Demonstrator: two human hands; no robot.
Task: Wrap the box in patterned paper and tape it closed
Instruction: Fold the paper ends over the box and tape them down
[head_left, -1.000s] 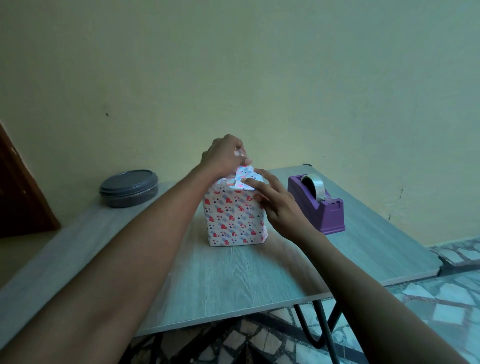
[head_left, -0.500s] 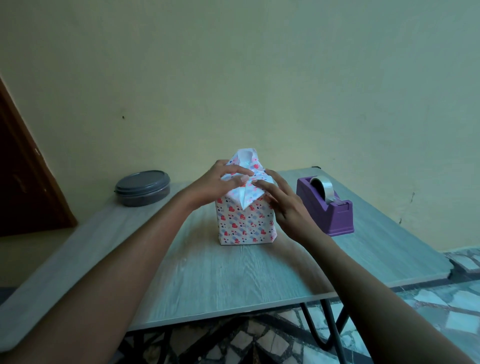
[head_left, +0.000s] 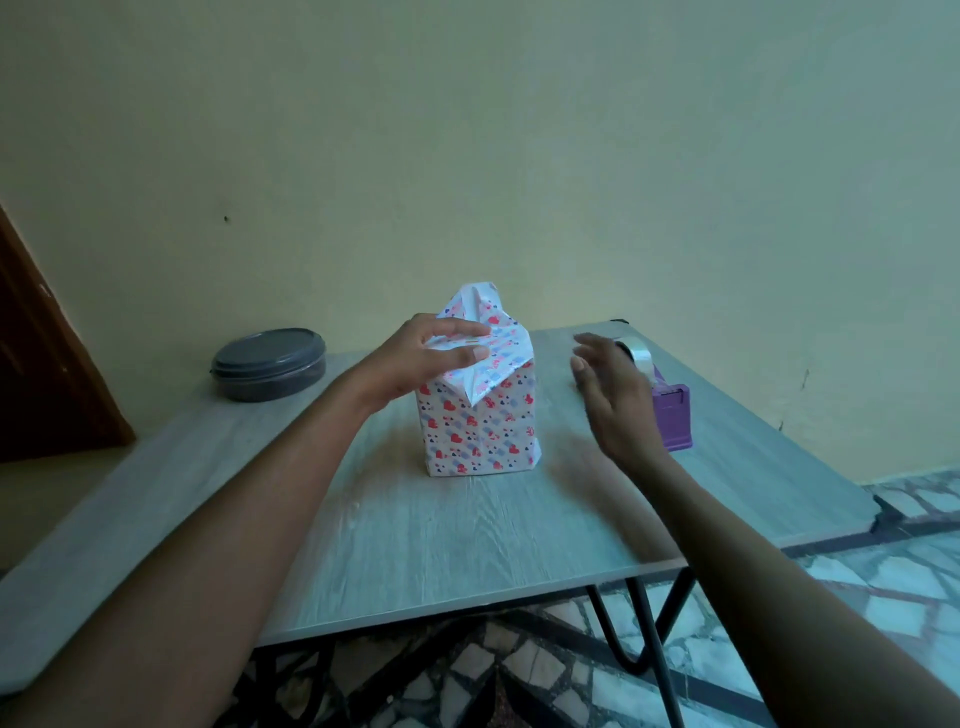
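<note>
Holding the top fold down, tape next.
Head view: box stands upright at frame centre on the table, its paper folded over the top with one flap sticking up behind. Left hand presses that fold flat, fingers straight. Right hand hangs spread and blurred, right of centre, in front of the dispenser, holding nothing. Paper looks thin and springy, box light: I'd keep pressing from above on the fold, gently, so nothing creases or tips.

One wrapped box, one tape dispenser, one lidded container, one table, two hands.
</note>
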